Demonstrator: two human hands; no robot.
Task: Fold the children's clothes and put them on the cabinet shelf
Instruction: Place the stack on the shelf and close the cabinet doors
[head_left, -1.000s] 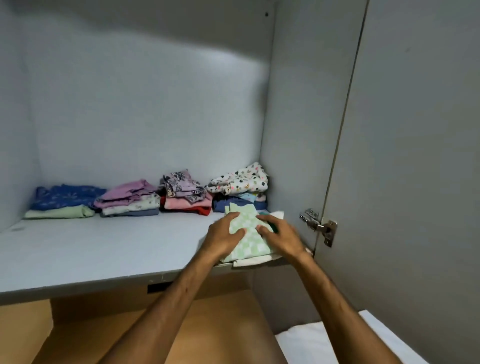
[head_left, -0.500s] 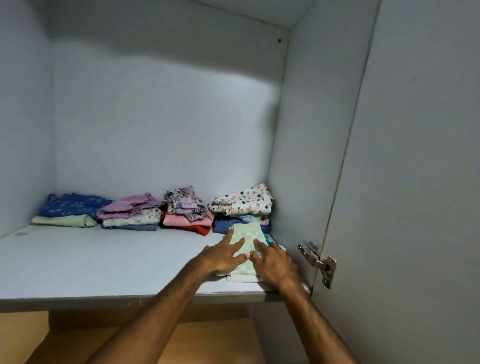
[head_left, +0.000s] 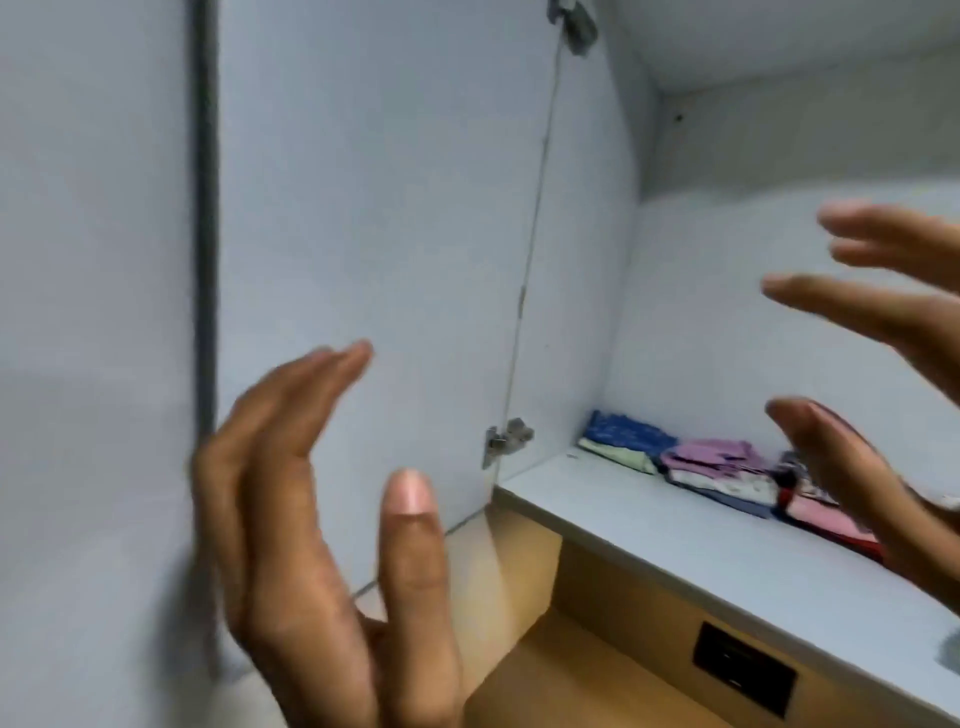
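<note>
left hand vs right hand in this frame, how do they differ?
The left hand is low and near the camera, in front of the open cabinet door; the right hand is higher, in front of the shelf and cut off by the frame's edge. The left hand's fingers are held together, the right hand's spread apart. Both are open, empty and motion-blurred.

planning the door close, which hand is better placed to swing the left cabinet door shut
Probably the left hand. It is open, empty and raised right in front of the left door, near its free edge. The right hand, also empty, is over by the shelf and the folded clothes.
</note>
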